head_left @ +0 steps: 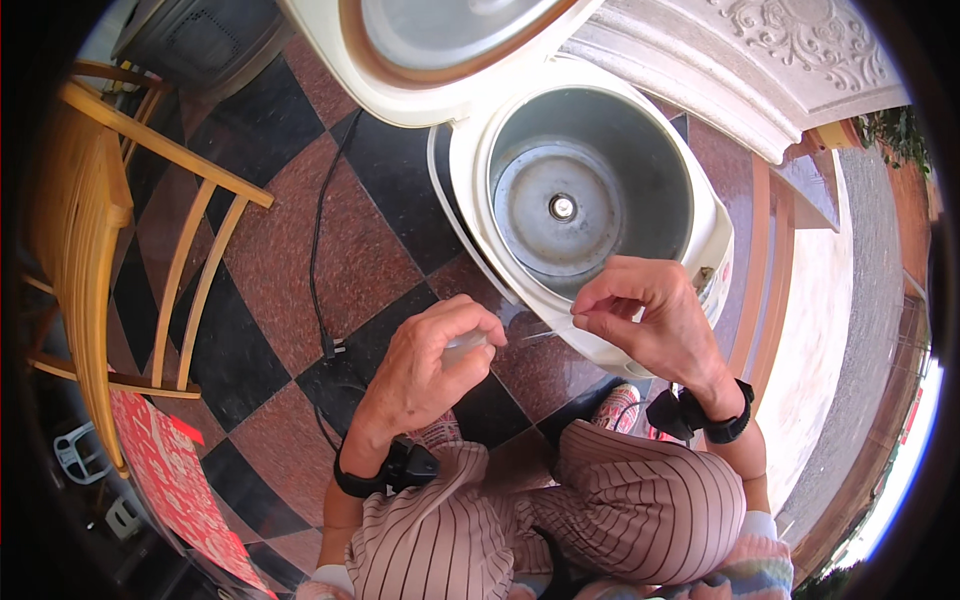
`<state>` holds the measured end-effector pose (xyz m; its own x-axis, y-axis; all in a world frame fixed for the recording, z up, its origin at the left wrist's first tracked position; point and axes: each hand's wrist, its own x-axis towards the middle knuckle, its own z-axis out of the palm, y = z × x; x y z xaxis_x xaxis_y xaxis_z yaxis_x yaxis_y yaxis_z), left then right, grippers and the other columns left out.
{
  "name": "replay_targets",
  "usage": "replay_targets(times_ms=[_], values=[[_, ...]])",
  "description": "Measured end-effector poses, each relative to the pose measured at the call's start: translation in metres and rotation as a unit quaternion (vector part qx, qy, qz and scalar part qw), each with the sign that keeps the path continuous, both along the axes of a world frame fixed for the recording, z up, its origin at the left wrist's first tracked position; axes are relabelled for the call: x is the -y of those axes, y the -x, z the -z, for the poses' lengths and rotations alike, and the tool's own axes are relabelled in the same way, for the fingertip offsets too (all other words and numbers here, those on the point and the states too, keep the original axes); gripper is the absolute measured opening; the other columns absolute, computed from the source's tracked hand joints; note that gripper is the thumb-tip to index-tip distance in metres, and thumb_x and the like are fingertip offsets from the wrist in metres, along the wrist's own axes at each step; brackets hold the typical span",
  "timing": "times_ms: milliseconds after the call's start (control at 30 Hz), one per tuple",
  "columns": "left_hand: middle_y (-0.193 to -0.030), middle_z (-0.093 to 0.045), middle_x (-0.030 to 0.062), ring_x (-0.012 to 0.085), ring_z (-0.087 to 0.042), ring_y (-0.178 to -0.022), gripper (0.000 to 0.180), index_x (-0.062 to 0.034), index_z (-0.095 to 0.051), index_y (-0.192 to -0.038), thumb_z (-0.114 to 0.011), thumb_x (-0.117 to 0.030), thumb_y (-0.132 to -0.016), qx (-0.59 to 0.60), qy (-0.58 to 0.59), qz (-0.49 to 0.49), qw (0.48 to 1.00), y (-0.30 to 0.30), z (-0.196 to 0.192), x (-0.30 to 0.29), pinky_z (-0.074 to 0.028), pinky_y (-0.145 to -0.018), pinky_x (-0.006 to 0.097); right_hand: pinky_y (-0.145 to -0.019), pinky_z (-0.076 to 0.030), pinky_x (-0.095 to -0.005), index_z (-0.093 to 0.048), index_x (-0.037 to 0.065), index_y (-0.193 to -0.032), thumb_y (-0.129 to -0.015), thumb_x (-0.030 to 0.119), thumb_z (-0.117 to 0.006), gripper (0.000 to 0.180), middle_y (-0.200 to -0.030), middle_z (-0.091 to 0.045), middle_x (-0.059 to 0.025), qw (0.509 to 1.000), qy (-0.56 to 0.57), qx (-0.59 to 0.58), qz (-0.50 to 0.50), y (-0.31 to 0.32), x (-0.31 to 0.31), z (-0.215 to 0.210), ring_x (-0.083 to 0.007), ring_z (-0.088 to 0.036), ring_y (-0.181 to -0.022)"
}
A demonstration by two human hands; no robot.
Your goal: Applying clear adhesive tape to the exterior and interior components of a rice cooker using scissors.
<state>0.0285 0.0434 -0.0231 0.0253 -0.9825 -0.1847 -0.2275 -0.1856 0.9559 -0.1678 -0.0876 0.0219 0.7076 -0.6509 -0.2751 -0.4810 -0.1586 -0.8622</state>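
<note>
My left hand [425, 370] is closed, thumb against curled fingers, around a small pale, translucent thing [463, 346] mostly hidden in the palm. My right hand [650, 315] pinches thumb and forefinger together just over the front rim of a large white rice cooker [478, 165]. A faint, thin, pale strand [535, 334] shows between the two hands; what it is made of I cannot make out. The cooker stands open, its lid [440, 45] tipped back. Inside the grey chamber lies a round heating plate [525, 205] with a metal button [562, 207] at its centre.
A black cord with a plug [332, 348] lies on the checkered floor [300, 240] left of the cooker. A wooden chair [110, 200] and a red printed cloth [165, 470] are at the left. A carved pale block [740, 60] stands behind at the right, near a step [765, 270].
</note>
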Motion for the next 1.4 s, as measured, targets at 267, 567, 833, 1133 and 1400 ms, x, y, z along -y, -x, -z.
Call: replay_targets(times_ms=[267, 567, 833, 1133, 1400], values=[[-0.076, -0.059, 0.0077, 0.0124, -0.056, -0.068, 0.012, 0.0018, -0.061, -0.077, -0.057, -0.009, -0.079, -0.031, -0.026, 0.024, 0.999, 0.008, -0.006, 0.004, -0.043, -0.062, 0.026, -0.058, -0.050, -0.0231, -0.067, -0.001, -0.081, -0.074, -0.003, -0.069, 0.008, -0.072, -0.063, -0.0062, 0.998, -0.031, 0.045, 0.043, 0.016, -0.007, 0.002, -0.0101, -0.063, -0.066], [-0.077, -0.060, 0.0068, 0.0117, -0.057, -0.069, 0.007, 0.0035, -0.063, -0.078, -0.062, -0.003, -0.079, -0.064, -0.004, 0.005, 0.998, 0.017, -0.004, 0.004, -0.043, -0.062, 0.025, -0.058, -0.050, -0.0206, -0.067, -0.001, -0.083, -0.075, -0.003, -0.070, 0.008, -0.073, -0.066, -0.0041, 0.989, -0.074, 0.042, 0.123, 0.033, -0.013, 0.004, -0.0066, -0.061, -0.064], [-0.078, -0.060, 0.0060, 0.0109, -0.057, -0.073, 0.009, 0.0044, -0.062, -0.077, -0.058, -0.002, -0.081, -0.135, -0.024, -0.047, 0.989, 0.003, -0.003, 0.000, -0.044, -0.068, 0.024, -0.053, -0.048, -0.0163, -0.066, 0.001, -0.087, -0.079, -0.003, -0.067, 0.009, -0.074, -0.065, -0.0005, 0.970, -0.091, 0.084, 0.209, 0.056, -0.005, 0.004, -0.0037, -0.059, -0.061], [-0.080, -0.059, 0.0074, 0.0112, -0.057, -0.075, 0.009, 0.0062, -0.064, -0.081, -0.057, 0.000, -0.081, -0.155, -0.057, -0.054, 0.985, 0.000, 0.002, 0.001, -0.045, -0.069, 0.023, -0.044, -0.034, -0.0219, -0.062, -0.001, -0.076, -0.090, 0.018, -0.060, 0.023, -0.056, -0.051, 0.0024, 0.895, 0.139, -0.086, 0.414, 0.190, -0.026, 0.040, -0.0053, -0.041, -0.048], [-0.081, -0.057, 0.0105, 0.0122, -0.054, -0.070, 0.012, 0.0050, -0.062, -0.076, -0.052, -0.001, -0.080, -0.125, -0.035, -0.062, 0.990, -0.001, -0.002, 0.009, -0.043, -0.064, 0.024, -0.077, -0.045, -0.0461, -0.051, 0.003, -0.102, -0.077, 0.003, -0.057, 0.026, -0.104, -0.049, -0.0200, 0.872, 0.009, -0.403, 0.276, 0.318, -0.133, 0.175, -0.0401, -0.052, -0.093]])
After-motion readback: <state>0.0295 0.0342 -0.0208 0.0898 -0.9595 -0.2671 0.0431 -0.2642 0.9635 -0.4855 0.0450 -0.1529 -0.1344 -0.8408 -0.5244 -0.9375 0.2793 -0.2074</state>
